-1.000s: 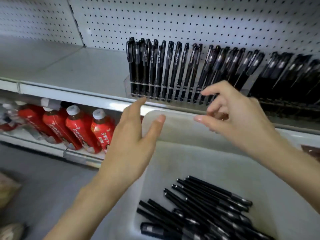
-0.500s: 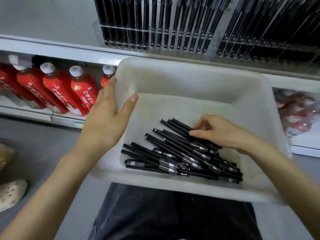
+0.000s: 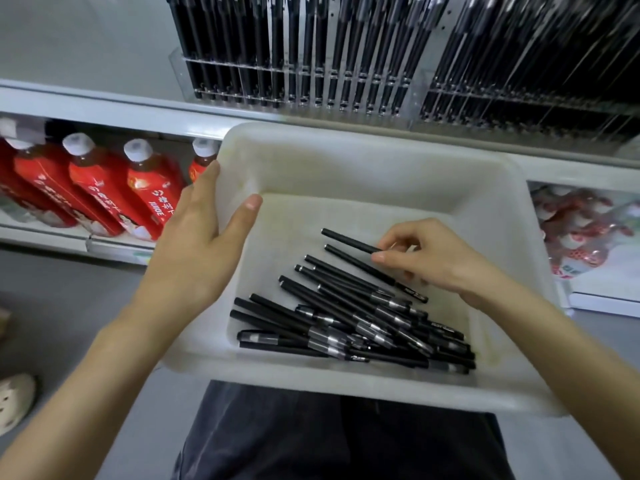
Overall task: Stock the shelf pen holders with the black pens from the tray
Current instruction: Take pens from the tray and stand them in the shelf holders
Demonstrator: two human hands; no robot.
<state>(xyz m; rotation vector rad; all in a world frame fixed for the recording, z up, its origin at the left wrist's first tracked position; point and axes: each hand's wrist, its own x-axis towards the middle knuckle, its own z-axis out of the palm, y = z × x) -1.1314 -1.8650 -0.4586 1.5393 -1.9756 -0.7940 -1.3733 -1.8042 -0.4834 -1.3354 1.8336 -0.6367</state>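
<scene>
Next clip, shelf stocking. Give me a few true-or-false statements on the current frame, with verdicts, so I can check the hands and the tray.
1. The left hand grips the left wall of the white tray. True.
2. The right hand hangs empty above the shelf. False: it pinches a black pen inside the tray.
3. The tray holds no other pens. False: a pile of black pens lies in it.
4. White-capped red bottles stand on the lower shelf, left of the tray. True.
</scene>
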